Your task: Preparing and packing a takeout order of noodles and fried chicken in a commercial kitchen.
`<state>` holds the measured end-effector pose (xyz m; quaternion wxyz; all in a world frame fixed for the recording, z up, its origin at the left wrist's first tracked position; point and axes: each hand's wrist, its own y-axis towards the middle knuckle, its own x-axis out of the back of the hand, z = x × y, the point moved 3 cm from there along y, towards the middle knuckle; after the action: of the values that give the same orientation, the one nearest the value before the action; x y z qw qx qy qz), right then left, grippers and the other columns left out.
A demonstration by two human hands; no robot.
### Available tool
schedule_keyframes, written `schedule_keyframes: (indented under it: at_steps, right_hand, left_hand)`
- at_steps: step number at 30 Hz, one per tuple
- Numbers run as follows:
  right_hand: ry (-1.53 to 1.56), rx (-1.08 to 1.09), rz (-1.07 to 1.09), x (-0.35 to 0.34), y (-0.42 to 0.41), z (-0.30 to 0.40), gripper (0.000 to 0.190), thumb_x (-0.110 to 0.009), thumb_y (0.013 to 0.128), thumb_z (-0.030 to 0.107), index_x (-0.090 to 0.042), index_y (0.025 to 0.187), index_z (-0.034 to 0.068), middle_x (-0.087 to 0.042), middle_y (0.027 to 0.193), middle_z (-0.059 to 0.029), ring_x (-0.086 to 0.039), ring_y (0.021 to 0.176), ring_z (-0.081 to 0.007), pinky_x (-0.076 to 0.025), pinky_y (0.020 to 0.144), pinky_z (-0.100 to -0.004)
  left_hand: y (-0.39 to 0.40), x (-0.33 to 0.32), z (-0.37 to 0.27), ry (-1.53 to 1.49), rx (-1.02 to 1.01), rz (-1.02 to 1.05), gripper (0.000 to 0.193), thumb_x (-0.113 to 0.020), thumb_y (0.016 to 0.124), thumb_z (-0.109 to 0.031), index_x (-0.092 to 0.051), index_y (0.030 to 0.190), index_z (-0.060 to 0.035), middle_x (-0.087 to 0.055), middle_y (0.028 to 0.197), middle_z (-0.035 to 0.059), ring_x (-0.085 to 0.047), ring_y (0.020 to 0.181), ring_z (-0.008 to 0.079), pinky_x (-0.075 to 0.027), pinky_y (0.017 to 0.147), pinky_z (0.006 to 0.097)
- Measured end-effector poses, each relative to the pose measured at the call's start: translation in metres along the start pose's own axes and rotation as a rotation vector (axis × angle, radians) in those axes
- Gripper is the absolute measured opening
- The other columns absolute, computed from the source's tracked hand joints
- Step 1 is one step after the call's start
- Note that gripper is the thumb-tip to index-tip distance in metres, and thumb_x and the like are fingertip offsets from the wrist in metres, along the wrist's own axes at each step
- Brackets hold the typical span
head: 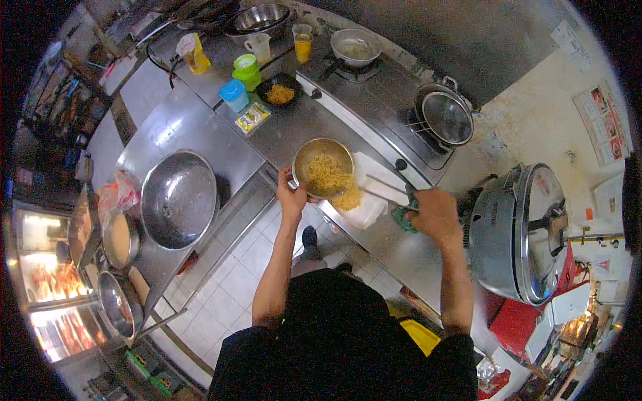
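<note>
My left hand [293,198] grips the rim of a metal bowl [304,158], tilted to the right. Yellow noodles [326,173] lie inside the bowl. Below its right edge is a white plastic tray [373,169], with more noodles [348,200] at its near left part. From my right hand [435,215] a long two-armed utensil [386,194], chopsticks or tongs, reaches left to the noodles at the bowl's rim. Its far ends blend into the noodles and cannot be made out. A green cloth [403,219] lies on the counter just left of my right hand.
A gas stove [373,113] carries a metal bowl [356,47] and a pot with a strainer [446,118]. Right stands a large lidded cooker [501,235]. A black bowl of noodles [279,94] and a blue-lidded container [234,95] sit beyond. Left is a wide steel basin [179,200].
</note>
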<state>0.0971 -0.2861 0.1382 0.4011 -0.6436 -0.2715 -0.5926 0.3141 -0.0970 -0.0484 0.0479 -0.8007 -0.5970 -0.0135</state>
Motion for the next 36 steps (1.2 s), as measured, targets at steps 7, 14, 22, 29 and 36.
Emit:
schedule_keyframes:
  at_steps: [7, 14, 22, 29, 36]
  right_hand:
    - [-0.098, 0.201, -0.085, -0.035, 0.049, 0.044, 0.020, -0.068, 0.068, 0.021, -0.069, 0.078, 0.003, -0.066, 0.078, -0.0174, -0.065, 0.075, -0.0334, -0.052, 0.067, -0.0425]
    - [-0.058, 0.183, -0.120, -0.035, 0.070, 0.067, 0.011, -0.062, 0.070, 0.012, -0.067, 0.075, 0.004, -0.065, 0.078, -0.0184, -0.065, 0.076, -0.0342, -0.051, 0.070, -0.0427]
    - [-0.055, 0.157, -0.114, 0.075, 0.015, 0.007, 0.021, -0.069, 0.071, 0.023, -0.067, 0.076, 0.002, -0.063, 0.079, -0.0184, -0.059, 0.083, -0.0374, -0.046, 0.075, -0.0463]
    - [0.009, 0.073, -0.039, 0.012, 0.004, -0.022, 0.024, -0.070, 0.069, 0.024, -0.066, 0.075, 0.001, -0.063, 0.078, -0.0196, -0.060, 0.078, -0.0398, -0.047, 0.070, -0.0479]
    - [-0.158, 0.134, -0.077, -0.098, 0.032, 0.011, 0.022, -0.069, 0.066, 0.021, -0.066, 0.078, 0.003, -0.064, 0.075, -0.0185, -0.065, 0.074, -0.0328, -0.051, 0.067, -0.0456]
  left_hand:
    - [-0.007, -0.007, 0.001, 0.016, -0.258, -0.004, 0.047, -0.057, 0.074, 0.007, -0.047, 0.119, -0.0033, -0.054, 0.105, 0.0168, -0.065, 0.067, 0.0209, -0.053, 0.045, 0.0272]
    - [-0.015, -0.007, -0.005, -0.094, -0.149, -0.029, 0.049, -0.056, 0.075, 0.007, -0.043, 0.121, -0.0018, -0.051, 0.108, 0.0181, -0.066, 0.074, 0.0274, -0.059, 0.045, 0.0325]
    - [-0.009, 0.009, 0.003, -0.061, 0.015, -0.030, 0.052, -0.064, 0.078, 0.001, -0.045, 0.126, -0.0005, -0.051, 0.121, 0.0114, -0.054, 0.103, 0.0214, -0.055, 0.064, 0.0309]
    - [0.001, 0.007, 0.002, -0.306, 0.104, 0.002, 0.053, -0.062, 0.078, 0.002, -0.043, 0.127, -0.0004, -0.049, 0.122, 0.0131, -0.054, 0.105, 0.0247, -0.058, 0.067, 0.0349]
    - [0.014, 0.004, -0.019, -0.330, -0.039, 0.055, 0.051, -0.052, 0.082, 0.007, -0.035, 0.129, -0.0040, -0.043, 0.119, 0.0192, -0.065, 0.075, 0.0315, -0.061, 0.047, 0.0368]
